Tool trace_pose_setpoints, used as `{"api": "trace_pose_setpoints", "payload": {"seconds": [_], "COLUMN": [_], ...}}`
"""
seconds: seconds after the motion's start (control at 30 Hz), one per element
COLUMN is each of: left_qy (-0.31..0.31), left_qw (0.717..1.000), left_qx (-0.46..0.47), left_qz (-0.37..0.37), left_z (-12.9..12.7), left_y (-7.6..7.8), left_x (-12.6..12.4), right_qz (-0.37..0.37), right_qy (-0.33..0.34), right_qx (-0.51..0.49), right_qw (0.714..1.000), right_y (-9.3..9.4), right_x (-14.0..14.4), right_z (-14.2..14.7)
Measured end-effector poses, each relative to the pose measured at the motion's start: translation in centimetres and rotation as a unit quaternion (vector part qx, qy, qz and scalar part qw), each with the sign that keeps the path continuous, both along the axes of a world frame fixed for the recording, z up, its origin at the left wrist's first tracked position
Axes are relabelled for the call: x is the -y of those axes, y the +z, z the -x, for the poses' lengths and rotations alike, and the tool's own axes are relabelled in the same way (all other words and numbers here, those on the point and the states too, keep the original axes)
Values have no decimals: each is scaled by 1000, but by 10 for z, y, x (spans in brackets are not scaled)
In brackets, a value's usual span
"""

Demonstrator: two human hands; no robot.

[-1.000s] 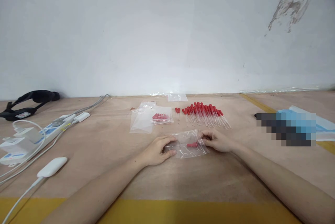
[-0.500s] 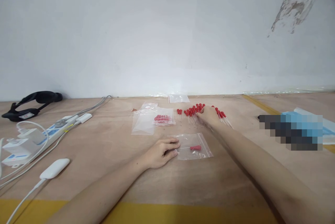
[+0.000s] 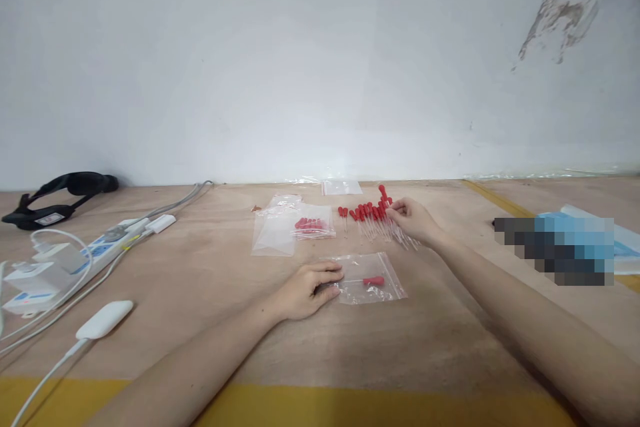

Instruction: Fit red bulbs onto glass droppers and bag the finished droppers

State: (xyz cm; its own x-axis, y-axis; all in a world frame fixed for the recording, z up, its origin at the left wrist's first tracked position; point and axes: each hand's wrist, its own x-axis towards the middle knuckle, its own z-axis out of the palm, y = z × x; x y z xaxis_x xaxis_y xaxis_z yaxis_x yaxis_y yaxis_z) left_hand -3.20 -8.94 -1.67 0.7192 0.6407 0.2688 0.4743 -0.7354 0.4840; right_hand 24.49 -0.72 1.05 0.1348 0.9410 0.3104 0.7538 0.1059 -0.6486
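Observation:
My left hand lies on the table with its fingers apart, its fingertips resting on the left edge of a clear zip bag. Inside that bag is one dropper, its red rubber bulb to the right. Further back, a heap of droppers with red bulbs and thin clear tubes covers a patch of table. My right hand pinches thumb and fingers together at the heap's right side. A dropper with its red bulb raised above the others seems to be between those fingertips; they partly hide it.
Left of the heap, a zip bag holding several red-bulbed droppers overlaps a flat clear bag. Another bag lies by the wall. A power strip with chargers and a black strap lie left; a blue packet is right.
My right hand has shifted right and drawn back slightly, and droppers at the heap's right end have been gathered or moved. A red bulb now stands higher. My left hand stays on the bag.

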Motion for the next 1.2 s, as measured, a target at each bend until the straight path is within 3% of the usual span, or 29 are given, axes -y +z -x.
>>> {"api": "trace_pose_setpoints", "payload": {"seconds": [0.1, 0.17, 0.27, 0.37, 0.47, 0.53, 0.6, 0.73, 0.87, 1.07, 1.2], "left_qy": [3, 4, 4, 11, 21, 20, 19, 21, 20, 25, 27], "left_qw": [1000, 1000, 1000, 1000, 1000, 1000, 1000, 1000, 1000, 1000, 1000], "left_qx": [-6, -10, -12, -5, 3, 3, 3, 6, 4, -8, -15], "left_qz": [0, 0, -3, -7, -2, 1, 1, 2, 2, -2, -4], "left_z": [0, 0, 0, 0, 0, 0, 0, 0, -1, -2, -2], "left_y": [-1, 0, 2, 4, 4, 4, 3, 3, 3, 5, 6], "left_x": [-1, -1, 0, 1, 2, 2, 2, 2, 2, 2, 2], "right_qz": [-34, -25, 2, 44, 91, 123, 139, 161, 122, 111, 110], "right_qy": [89, 102, 70, 52, 76, 102, 128, 224, 267, 279, 249], "right_qx": [-208, -294, -377, -474, -542, -546, -515, -347, -220, -208, -193], "right_qw": [973, 950, 924, 878, 832, 823, 836, 896, 930, 931, 943], "right_y": [-16, -28, -41, -44, -43, -43, -45, -47, -46, -47, -51], "right_x": [30, 45, 59, 65, 69, 70, 72, 73, 72, 68, 66], "right_z": [-11, -12, -5, 7, 13, 11, 3, -12, -11, 4, 9]}}
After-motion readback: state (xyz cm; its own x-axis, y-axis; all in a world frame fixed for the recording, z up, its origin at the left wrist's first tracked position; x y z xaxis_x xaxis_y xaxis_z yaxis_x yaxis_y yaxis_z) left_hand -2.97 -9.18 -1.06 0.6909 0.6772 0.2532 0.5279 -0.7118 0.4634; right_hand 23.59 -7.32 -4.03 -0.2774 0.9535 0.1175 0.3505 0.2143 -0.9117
